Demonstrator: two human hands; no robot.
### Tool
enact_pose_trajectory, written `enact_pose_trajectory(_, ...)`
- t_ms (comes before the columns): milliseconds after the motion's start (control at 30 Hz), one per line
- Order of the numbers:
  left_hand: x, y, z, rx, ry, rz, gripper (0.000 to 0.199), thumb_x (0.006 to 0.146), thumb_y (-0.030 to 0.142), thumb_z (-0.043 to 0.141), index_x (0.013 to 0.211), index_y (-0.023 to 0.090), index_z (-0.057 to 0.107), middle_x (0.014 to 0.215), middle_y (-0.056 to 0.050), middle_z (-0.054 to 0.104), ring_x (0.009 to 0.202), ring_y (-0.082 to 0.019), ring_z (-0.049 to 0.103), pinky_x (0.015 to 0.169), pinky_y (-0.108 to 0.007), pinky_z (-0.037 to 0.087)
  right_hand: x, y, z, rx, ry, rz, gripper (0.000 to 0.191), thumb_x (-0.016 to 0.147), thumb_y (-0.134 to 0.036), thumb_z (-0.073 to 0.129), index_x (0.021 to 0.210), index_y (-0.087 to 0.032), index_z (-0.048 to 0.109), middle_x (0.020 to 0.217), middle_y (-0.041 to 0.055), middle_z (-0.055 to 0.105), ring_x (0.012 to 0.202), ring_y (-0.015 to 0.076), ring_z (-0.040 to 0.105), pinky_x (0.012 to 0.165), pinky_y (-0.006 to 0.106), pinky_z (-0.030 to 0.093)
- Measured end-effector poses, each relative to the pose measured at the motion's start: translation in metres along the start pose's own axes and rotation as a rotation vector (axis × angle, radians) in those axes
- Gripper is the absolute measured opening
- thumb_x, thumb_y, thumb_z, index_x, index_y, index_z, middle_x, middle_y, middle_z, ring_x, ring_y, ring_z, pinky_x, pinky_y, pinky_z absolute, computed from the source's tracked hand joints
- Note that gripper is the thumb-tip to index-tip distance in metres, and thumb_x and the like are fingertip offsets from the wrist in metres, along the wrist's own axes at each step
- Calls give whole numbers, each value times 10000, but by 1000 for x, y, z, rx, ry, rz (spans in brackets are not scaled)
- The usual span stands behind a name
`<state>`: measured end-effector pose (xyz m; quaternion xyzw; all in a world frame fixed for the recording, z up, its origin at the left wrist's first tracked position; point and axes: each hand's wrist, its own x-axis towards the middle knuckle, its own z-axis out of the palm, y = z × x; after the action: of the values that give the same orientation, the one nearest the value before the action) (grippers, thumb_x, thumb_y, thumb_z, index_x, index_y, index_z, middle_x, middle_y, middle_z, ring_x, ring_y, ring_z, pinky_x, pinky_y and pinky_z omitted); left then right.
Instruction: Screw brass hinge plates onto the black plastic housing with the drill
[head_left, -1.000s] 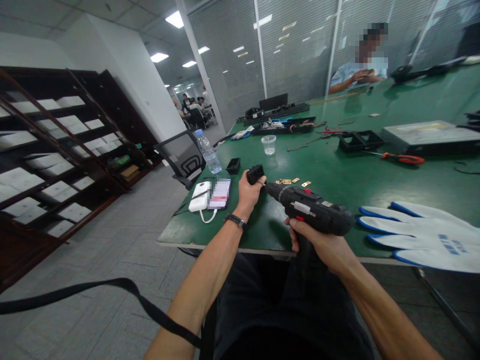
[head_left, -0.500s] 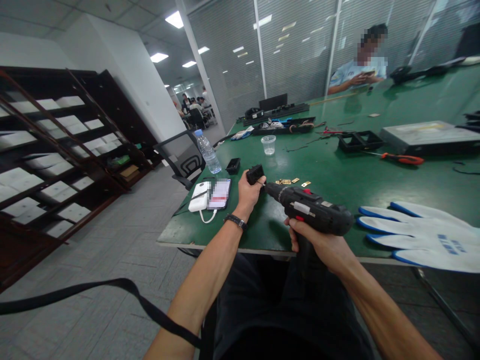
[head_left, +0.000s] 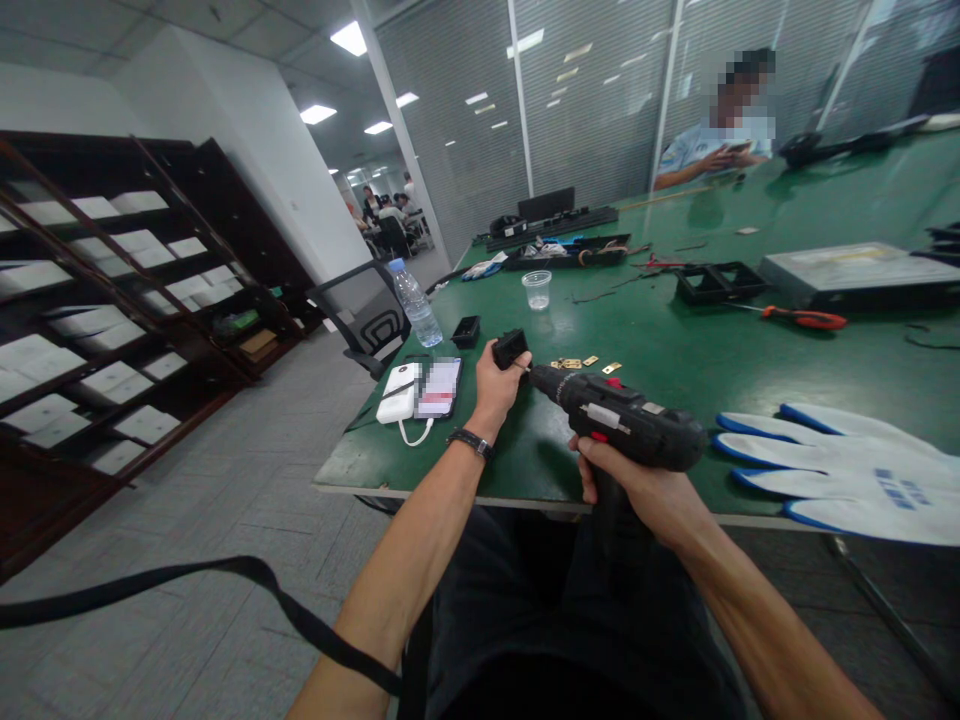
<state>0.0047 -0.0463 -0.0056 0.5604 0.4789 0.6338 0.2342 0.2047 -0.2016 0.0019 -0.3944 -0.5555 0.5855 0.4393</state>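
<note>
My left hand (head_left: 498, 382) is closed around a small black box-shaped part (head_left: 511, 347) above the green table. A black power drill (head_left: 626, 420) with red buttons is gripped in my right hand (head_left: 637, 480), its chuck pointing left. The drill's tip meets the near right side of the black part, by my left fingertips; the exact contact is too small to make out. Several small brass plates (head_left: 571, 364) lie on the table just beyond the chuck. A second black box-shaped part (head_left: 466, 332) rests left of my left hand.
A phone (head_left: 438, 388), white power bank (head_left: 399, 392) and bottle (head_left: 416, 305) stand at the left; a clear cup (head_left: 536, 290) is beyond. White-blue gloves (head_left: 862, 475), a screwdriver (head_left: 806, 318) and a grey case (head_left: 862, 275) lie right. A person (head_left: 712, 145) sits across the table (head_left: 630, 330).
</note>
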Motion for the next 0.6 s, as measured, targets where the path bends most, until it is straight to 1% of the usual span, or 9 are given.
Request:
enact_pose_trajectory(367, -1, 2, -1, -2, 2, 5, 273, 755, 289, 791, 950, 187, 630, 910, -14, 661, 846, -161, 596, 807, -279, 477, 1, 1, 0, -10, 5, -12, 420, 914, -595, 651, 899, -180, 713, 682, 20, 643, 604, 170, 609, 627, 305, 490)
enact_pose_trajectory(600, -2, 1, 1, -37, -9, -39, 295, 747, 286, 795, 969, 177, 635, 928, -31, 670, 842, -168, 602, 802, -294, 480, 0, 3, -1, -12, 6, -28, 443, 915, -601, 650, 763, -184, 671, 722, 35, 652, 619, 170, 624, 632, 308, 507)
